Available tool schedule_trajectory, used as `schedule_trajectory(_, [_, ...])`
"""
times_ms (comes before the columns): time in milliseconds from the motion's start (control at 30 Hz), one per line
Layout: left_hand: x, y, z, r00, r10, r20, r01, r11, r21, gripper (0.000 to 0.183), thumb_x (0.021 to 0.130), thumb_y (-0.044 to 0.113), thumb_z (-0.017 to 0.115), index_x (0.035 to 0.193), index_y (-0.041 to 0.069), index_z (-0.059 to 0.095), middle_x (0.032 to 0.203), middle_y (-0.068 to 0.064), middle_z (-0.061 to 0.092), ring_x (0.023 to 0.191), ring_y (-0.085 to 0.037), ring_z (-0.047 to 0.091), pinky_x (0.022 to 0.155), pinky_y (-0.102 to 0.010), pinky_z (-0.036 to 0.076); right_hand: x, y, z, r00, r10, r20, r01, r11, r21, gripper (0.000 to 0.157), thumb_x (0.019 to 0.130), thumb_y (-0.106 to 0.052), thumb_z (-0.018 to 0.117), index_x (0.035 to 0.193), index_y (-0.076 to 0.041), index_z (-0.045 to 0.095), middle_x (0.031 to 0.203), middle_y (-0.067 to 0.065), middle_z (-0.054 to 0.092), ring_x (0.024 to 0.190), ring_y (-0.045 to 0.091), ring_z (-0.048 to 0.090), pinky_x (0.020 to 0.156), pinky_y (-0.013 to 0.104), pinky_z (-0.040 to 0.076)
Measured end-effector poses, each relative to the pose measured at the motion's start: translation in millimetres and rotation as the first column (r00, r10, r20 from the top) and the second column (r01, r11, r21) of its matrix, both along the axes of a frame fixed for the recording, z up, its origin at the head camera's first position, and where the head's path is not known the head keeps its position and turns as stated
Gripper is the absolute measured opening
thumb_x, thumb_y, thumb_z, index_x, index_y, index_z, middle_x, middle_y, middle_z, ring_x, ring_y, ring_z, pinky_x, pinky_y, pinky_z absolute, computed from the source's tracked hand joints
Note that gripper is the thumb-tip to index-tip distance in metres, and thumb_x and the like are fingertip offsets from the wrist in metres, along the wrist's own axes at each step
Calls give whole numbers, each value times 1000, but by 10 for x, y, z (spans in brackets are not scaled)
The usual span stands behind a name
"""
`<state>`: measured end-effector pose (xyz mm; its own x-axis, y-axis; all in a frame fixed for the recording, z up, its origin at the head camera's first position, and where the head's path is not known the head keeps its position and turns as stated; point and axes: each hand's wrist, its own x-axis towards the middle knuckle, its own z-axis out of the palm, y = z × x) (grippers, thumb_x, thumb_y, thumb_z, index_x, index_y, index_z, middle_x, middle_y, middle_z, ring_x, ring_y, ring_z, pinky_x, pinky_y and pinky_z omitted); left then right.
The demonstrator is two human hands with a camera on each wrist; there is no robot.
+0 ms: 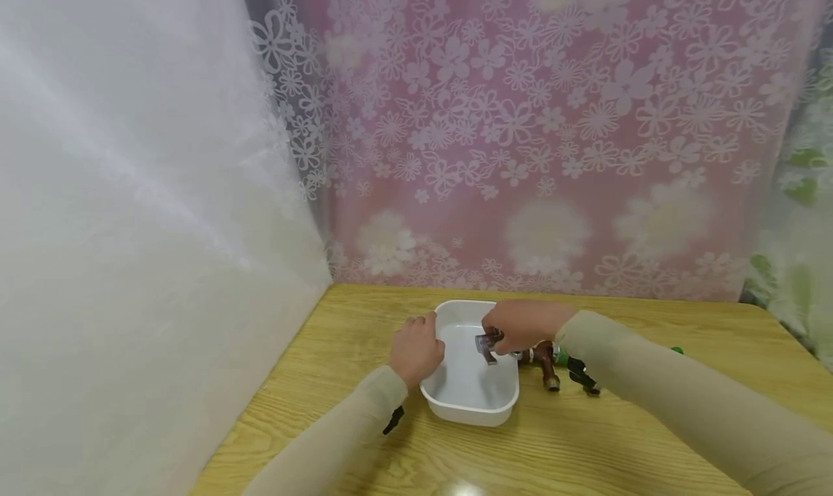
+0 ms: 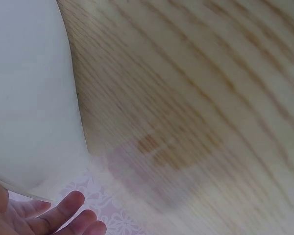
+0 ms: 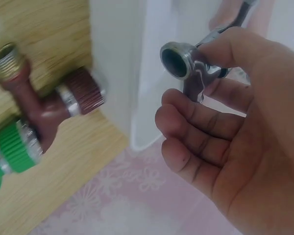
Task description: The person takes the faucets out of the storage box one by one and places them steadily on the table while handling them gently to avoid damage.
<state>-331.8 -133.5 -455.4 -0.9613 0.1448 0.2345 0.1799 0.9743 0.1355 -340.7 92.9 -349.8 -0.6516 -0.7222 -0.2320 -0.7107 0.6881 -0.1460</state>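
Observation:
A white rectangular basin (image 1: 470,415) stands on the wooden table. My left hand (image 1: 417,351) grips its left rim; fingers (image 2: 63,210) show past the edge in the left wrist view. Over the basin's right side, my right hand (image 1: 530,325) pinches a shiny metal tap (image 1: 485,345) between thumb and fingers. The right wrist view shows this tap's round open end (image 3: 177,59) facing the camera, with part of its body hidden by the hand. Just outside the basin's right wall lies a brown tap (image 1: 545,360) with a threaded brass outlet (image 3: 9,58).
A green ribbed collar (image 3: 18,147) adjoins the brown tap. More tap parts (image 1: 591,389) lie to the right, partly behind the right sleeve (image 1: 677,387), where a small green piece (image 1: 677,351) peeks out. A pink flowered curtain (image 1: 520,156) hangs behind the table (image 1: 364,315).

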Motion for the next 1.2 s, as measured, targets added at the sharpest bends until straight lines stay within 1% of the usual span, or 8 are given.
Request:
schedule_trajectory(133, [3,-2,6,1000,-8,2,7,1000,6,48,95,27,55,140,8,51,119,-11,67,106,-26,64,74,-46,58,39,171,3,1000,-21,13,22,1000,-7,8,90,-22,70,97,-20,65,81,-10,59,70,9,50,65,30,42])
schedule_trajectory(300, [6,-7,-13,1000,-7,3,7,1000,14,49,95,26,54,140,8,51,120,-11,67,108,-27,64,74,-47,58,103,349,1,995,-81,60,82,997,-14,12,92,-21,67,104,-20,66,85,-9,60,72,10,52,65,32,44])
schedule_trajectory(500, [10,-11,-26,1000,-7,18,7,999,32,49,96,26,55,141,8,51,122,-12,66,110,-28,64,77,-48,58,212,550,34,990,-112,86,117,991,-57,12,91,-15,64,100,-22,65,84,-8,60,71,10,51,64,30,42])
schedule_trajectory(767, [39,-19,-3,1000,-7,27,7,1000,11,49,96,27,55,141,8,50,122,-12,66,112,-28,63,78,-47,58,313,863,26,978,-166,129,177,980,-85,13,91,-13,64,102,-19,63,85,-5,59,70,11,49,62,30,40])
schedule_trajectory(900, [42,-9,3,1000,-12,23,12,1000,8,48,96,27,55,140,8,51,122,-11,66,111,-28,63,78,-47,58,333,1049,-9,978,-179,107,188,979,-79,19,88,-15,69,106,-18,63,89,-6,60,71,11,49,62,32,41])
schedule_trajectory(1000, [41,-1,10,1000,-20,8,20,1000,18,48,96,26,55,140,7,51,120,-12,66,110,-28,63,79,-47,58,339,1187,-44,979,-182,88,189,979,-78,27,83,-15,76,106,-16,62,92,-5,59,73,11,49,62,33,40])
schedule_trajectory(1100, [28,-3,1,1000,-25,-10,25,999,27,48,96,25,55,140,7,51,119,-12,67,108,-28,64,78,-47,58,348,1299,-69,972,-215,97,222,972,-72,32,78,-14,79,104,-16,60,93,-3,57,74,12,48,61,32,39])
schedule_trajectory(1200, [5,-13,-27,999,-26,-20,27,999,30,49,95,26,55,140,7,51,118,-13,66,108,-29,64,77,-47,58,360,1408,-83,961,-251,114,260,963,-75,34,76,-7,77,104,-14,59,93,-1,56,74,14,48,59,32,38])
